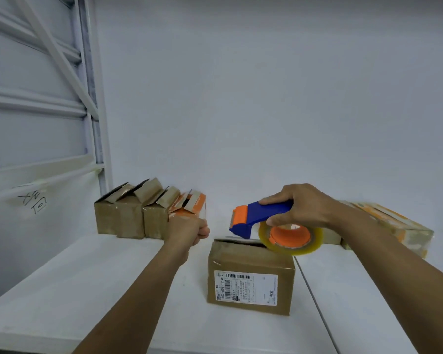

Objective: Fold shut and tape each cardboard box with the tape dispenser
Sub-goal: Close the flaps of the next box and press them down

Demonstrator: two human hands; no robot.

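One wide-angle camera on the person's head looks forward and slightly down from above the near edge of the white table, facing the back wall. It sits close over the surface, with the far edge just below mid-frame.

The front left of the white table lies bare from the near edge up to the row of open-flapped brown boxes and the orange-printed box, which close off the back left beside the shelf rack. The labelled brown box stands mid-table with the tape dispenser in the right hand over its top, and the fisted left hand sits in the gap between it and the row. Right of it a bare strip runs back to the flat orange box by the wall
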